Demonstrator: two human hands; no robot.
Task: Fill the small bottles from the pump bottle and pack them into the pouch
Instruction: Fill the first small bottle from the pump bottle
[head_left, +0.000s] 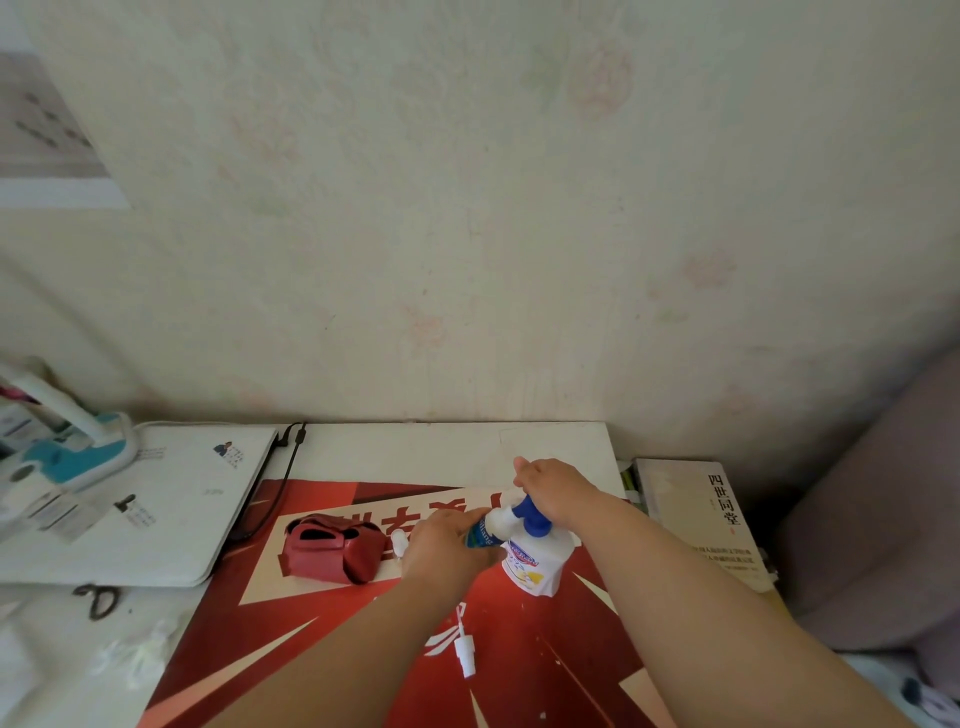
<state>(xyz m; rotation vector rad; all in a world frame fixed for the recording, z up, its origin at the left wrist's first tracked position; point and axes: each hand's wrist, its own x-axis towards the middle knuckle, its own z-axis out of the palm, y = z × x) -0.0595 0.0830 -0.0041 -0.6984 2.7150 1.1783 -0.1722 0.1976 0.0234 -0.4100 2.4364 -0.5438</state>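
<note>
Closest to me, a spray cap w/ its tube lies loose on the red mat, so I'd say it belongs on the bottle I'm filling & isn't back on yet. Next up, my left fingers are wrapped round a small bottle, tipped so its mouth meets the nozzle of the pump bottle, which stands upright on the mat. How full the small one is: can't tell, my hand covers most of it. The pump bottle is opaque white, level unknown. My right fingers lie bent over the pump head; gripping or just pressing, can't tell. Left of my hand sits the pouch, mouth open, inside dark, nothing visible in it. A small white piece is just beside it, prob. a cap or another bottle. So: filling underway, capping & all packing left, I reckon. Further back on the desk: scissors, laptop, a book at right.
</note>
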